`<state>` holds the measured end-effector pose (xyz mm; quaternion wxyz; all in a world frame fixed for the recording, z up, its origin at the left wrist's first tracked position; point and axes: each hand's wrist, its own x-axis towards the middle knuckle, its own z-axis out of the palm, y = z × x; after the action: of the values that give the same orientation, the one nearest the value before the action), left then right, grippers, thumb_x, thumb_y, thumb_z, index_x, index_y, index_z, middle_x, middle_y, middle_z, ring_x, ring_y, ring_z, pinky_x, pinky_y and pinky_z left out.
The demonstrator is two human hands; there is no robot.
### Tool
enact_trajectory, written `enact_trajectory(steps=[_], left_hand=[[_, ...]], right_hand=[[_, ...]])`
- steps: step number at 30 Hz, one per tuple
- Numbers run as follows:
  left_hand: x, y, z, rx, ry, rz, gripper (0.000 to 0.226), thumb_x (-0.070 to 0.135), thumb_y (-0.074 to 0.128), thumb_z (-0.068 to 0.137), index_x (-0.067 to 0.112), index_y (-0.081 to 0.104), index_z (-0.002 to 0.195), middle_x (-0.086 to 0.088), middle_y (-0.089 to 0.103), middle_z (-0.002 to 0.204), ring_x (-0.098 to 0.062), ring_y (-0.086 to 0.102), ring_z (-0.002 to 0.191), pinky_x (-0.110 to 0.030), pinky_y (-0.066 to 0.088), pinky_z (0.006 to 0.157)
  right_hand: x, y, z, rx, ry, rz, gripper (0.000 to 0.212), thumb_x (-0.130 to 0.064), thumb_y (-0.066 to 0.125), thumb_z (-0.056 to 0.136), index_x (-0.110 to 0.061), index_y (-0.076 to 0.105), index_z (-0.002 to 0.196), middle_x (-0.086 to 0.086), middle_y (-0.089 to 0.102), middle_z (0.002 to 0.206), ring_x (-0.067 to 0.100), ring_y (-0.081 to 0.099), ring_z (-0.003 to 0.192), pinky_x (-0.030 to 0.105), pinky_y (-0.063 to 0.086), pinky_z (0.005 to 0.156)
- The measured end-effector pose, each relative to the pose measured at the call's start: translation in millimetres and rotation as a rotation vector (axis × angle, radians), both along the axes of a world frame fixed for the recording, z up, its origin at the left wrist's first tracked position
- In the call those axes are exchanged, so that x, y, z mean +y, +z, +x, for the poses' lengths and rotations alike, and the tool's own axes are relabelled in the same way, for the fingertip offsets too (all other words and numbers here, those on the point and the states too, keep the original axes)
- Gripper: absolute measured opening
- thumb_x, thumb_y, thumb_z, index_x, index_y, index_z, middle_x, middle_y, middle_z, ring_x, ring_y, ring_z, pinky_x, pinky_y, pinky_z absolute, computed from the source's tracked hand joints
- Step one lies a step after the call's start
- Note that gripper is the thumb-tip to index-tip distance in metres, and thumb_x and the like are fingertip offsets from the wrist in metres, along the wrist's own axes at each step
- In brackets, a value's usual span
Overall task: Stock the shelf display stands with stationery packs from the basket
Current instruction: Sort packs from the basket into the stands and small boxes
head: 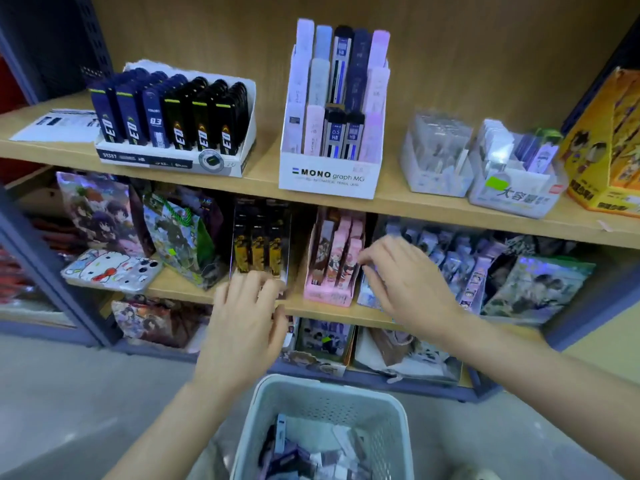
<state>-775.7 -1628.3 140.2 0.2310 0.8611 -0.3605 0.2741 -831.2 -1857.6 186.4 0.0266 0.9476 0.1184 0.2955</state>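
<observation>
A pale grey-green basket [322,393] stands on the floor below me, with several purple and dark stationery packs [304,455] inside. My left hand [242,320] reaches to the middle shelf, and its straight fingers rest on the front base of a dark display stand [259,237] filled with black-and-gold packs. My right hand [408,278] is at the same shelf with bent fingers. Their tips lie between a pink display stand [334,258] and a row of purple packs [450,258]. Motion blur hides whether they pinch a pack.
The top shelf [263,183] carries a tray of dark lead cases [173,116], a white MONO stand [332,133], two clear tubs [436,154] and a yellow box [609,143]. Printed bags [138,223] fill the middle shelf's left. More packs sit on the bottom shelf [322,344].
</observation>
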Motion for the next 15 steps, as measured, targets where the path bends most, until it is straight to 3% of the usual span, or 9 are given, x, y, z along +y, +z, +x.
enact_trajectory(steps=[3, 6, 9, 12, 15], left_hand=[[20.7, -61.2, -7.9, 0.154, 0.062, 0.129, 0.022, 0.027, 0.041, 0.082, 0.013, 0.056, 0.088, -0.004, 0.053, 0.086, -0.021, 0.04, 0.08, -0.034, 0.026, 0.068], [41.8, -117.9, -17.3, 0.357, 0.117, 0.203, 0.024, 0.029, 0.04, 0.082, 0.015, 0.057, 0.093, -0.002, 0.054, 0.086, -0.021, 0.046, 0.079, -0.032, 0.028, 0.069], [53.2, -166.1, -28.4, 0.589, 0.155, 0.206, 0.028, 0.03, 0.038, 0.085, 0.016, 0.057, 0.099, -0.003, 0.058, 0.091, -0.026, 0.059, 0.076, -0.033, 0.042, 0.068], [53.1, -200.7, -36.7, 0.841, 0.229, 0.174, 0.032, 0.022, 0.043, 0.092, 0.01, 0.057, 0.118, -0.01, 0.059, 0.113, -0.034, 0.06, 0.095, -0.039, 0.047, 0.079], [50.8, -228.8, -40.8, 1.028, 0.275, 0.158, 0.04, 0.024, 0.039, 0.1, 0.012, 0.04, 0.138, -0.01, 0.046, 0.135, -0.029, 0.048, 0.119, -0.036, 0.036, 0.101]], right_hand=[[0.9, -59.4, -5.9, 0.181, 0.009, 0.038, 0.017, -0.019, 0.042, 0.088, -0.014, 0.058, 0.092, 0.001, 0.056, 0.087, 0.02, 0.054, 0.077, 0.028, 0.04, 0.067], [11.6, -124.1, -12.1, 0.399, 0.017, 0.157, 0.007, -0.015, 0.056, 0.083, -0.017, 0.059, 0.087, -0.003, 0.059, 0.082, 0.015, 0.06, 0.074, 0.023, 0.039, 0.066], [26.8, -193.4, -19.5, 0.678, 0.006, 0.315, 0.012, -0.015, 0.047, 0.091, -0.018, 0.058, 0.095, -0.005, 0.058, 0.092, 0.013, 0.06, 0.083, 0.019, 0.038, 0.07], [39.5, -267.4, -31.2, 1.006, -0.066, 0.511, 0.025, -0.019, 0.04, 0.099, -0.013, 0.05, 0.122, 0.003, 0.051, 0.123, 0.021, 0.052, 0.113, 0.031, 0.041, 0.093], [57.0, -318.3, -41.8, 1.199, -0.171, 0.624, 0.039, -0.022, 0.046, 0.099, -0.012, 0.04, 0.136, 0.003, 0.042, 0.14, 0.019, 0.043, 0.128, 0.029, 0.034, 0.104]])
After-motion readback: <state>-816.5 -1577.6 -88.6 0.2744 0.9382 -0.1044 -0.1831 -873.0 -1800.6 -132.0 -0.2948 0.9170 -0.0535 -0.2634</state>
